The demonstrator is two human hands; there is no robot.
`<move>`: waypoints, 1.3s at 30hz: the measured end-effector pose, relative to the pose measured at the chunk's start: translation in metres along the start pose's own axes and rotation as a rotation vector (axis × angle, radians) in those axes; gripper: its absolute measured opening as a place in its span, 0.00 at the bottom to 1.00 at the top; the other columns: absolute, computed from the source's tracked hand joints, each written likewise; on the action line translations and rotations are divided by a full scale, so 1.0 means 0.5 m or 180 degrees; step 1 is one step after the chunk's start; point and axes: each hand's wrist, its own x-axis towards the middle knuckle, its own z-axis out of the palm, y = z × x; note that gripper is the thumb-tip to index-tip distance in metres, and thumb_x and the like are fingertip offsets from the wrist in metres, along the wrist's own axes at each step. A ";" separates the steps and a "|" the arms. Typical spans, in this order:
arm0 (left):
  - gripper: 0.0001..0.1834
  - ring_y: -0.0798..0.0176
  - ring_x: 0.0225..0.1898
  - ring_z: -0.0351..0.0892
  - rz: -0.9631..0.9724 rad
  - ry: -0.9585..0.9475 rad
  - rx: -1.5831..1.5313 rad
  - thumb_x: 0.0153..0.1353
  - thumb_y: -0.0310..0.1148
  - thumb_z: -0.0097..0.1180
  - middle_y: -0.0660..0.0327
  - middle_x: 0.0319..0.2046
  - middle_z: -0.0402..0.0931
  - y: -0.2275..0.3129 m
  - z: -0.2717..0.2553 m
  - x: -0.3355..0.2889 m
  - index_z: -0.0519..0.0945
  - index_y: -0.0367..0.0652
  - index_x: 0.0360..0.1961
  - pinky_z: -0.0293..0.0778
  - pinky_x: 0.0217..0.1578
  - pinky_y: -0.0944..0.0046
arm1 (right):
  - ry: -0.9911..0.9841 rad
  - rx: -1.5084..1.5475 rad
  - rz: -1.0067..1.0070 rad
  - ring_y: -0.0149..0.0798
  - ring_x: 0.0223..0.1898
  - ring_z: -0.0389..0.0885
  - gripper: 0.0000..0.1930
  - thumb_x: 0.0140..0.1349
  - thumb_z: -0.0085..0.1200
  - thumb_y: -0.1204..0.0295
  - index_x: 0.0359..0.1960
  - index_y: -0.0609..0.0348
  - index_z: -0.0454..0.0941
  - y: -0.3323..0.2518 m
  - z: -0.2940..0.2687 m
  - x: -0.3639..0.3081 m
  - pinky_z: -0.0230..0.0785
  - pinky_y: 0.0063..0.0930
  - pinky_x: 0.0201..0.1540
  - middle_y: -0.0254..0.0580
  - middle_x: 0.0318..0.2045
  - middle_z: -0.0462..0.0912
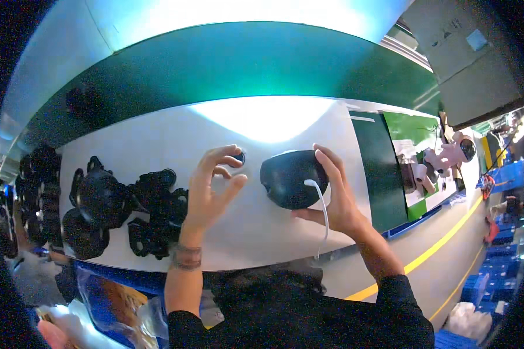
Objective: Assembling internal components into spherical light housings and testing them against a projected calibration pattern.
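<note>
My right hand point(344, 206) grips a black rounded housing point(291, 177) from its right side, fingers over the top edge and thumb below. A white cable point(325, 224) comes out of the housing and hangs toward the table's near edge. To the left, my left hand point(214, 189) hovers over the white tabletop with curled fingers and the thumb apart from them. A small dark round piece point(240, 157) shows at its fingertips; whether it is touched or lies behind them I cannot tell.
Several black housings and brackets point(151, 192) crowd the white table point(239, 244) on the left. At the right, white cameras point(431, 166) stand beyond a green mat point(364, 157). A large cardboard box point(477, 64) overhangs the far right; blue bins point(498, 267) line the walkway.
</note>
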 end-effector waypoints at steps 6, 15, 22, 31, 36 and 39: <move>0.13 0.67 0.38 0.81 0.0259 0.0755 0.0966 0.58 0.28 0.64 0.61 0.41 0.81 0.035 -0.055 -0.024 0.80 0.42 0.45 0.71 0.34 0.70 | 0.0208 -0.0054 -0.0109 0.62 0.65 0.63 0.60 0.32 0.80 0.60 0.69 0.58 0.55 0.029 0.025 0.060 0.61 0.48 0.66 0.60 0.64 0.61; 0.20 0.46 0.50 0.75 0.0086 0.0499 0.3235 0.54 0.34 0.67 0.52 0.46 0.77 0.075 -0.165 -0.180 0.77 0.39 0.46 0.69 0.53 0.50 | 0.0305 0.0245 -0.0051 0.60 0.66 0.62 0.56 0.34 0.80 0.59 0.66 0.58 0.59 0.059 0.040 0.037 0.59 0.47 0.68 0.58 0.65 0.62; 0.18 0.48 0.50 0.74 0.0245 0.0480 0.2982 0.52 0.27 0.66 0.55 0.45 0.77 0.081 -0.114 -0.195 0.77 0.40 0.44 0.69 0.53 0.51 | 0.0480 -0.0155 -0.0506 0.61 0.66 0.62 0.50 0.35 0.77 0.65 0.63 0.51 0.59 0.068 0.045 0.023 0.65 0.50 0.64 0.55 0.64 0.62; 0.20 0.49 0.49 0.75 0.0514 0.0134 0.2519 0.48 0.26 0.68 0.56 0.45 0.76 0.088 -0.057 -0.165 0.78 0.40 0.44 0.71 0.50 0.52 | 0.0597 -0.0616 -0.0642 0.59 0.60 0.69 0.49 0.34 0.76 0.64 0.62 0.51 0.60 0.041 0.019 0.040 0.65 0.52 0.61 0.55 0.61 0.66; 0.21 0.48 0.46 0.75 0.0640 -0.0175 0.2327 0.49 0.29 0.68 0.55 0.44 0.77 0.076 0.013 -0.156 0.78 0.40 0.45 0.71 0.47 0.53 | 0.0435 -0.0723 -0.0331 0.58 0.56 0.72 0.49 0.36 0.76 0.56 0.62 0.52 0.62 0.006 -0.002 0.044 0.67 0.51 0.57 0.53 0.57 0.68; 0.20 0.48 0.46 0.75 0.0477 -0.0129 0.2200 0.50 0.28 0.68 0.55 0.44 0.77 0.067 0.025 -0.167 0.78 0.40 0.45 0.72 0.47 0.53 | 0.0271 -0.0576 -0.0186 0.59 0.58 0.71 0.51 0.36 0.76 0.55 0.63 0.55 0.62 0.018 0.016 0.046 0.66 0.51 0.59 0.55 0.59 0.67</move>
